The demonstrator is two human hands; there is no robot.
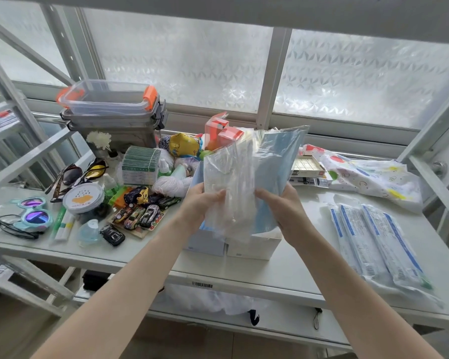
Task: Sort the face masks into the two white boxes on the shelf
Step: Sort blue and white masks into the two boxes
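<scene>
Both hands, left hand (201, 200) and right hand (283, 206), pinched a fanned bundle of wrapped face masks (246, 177) by its lower edge above two white boxes (231, 246) on the shelf (296, 268). Light, floppy and slippery in plastic, they seemed best held near the bottom edges.

A pale metal shelf (290, 270) carries two white boxes (228, 248) at its centre. At nine o'clock lie sunglasses (34, 212) and toy cars (138, 212); at three o'clock, packaged masks (373, 244); at eleven o'clock, stacked clear bins (109, 110).
</scene>
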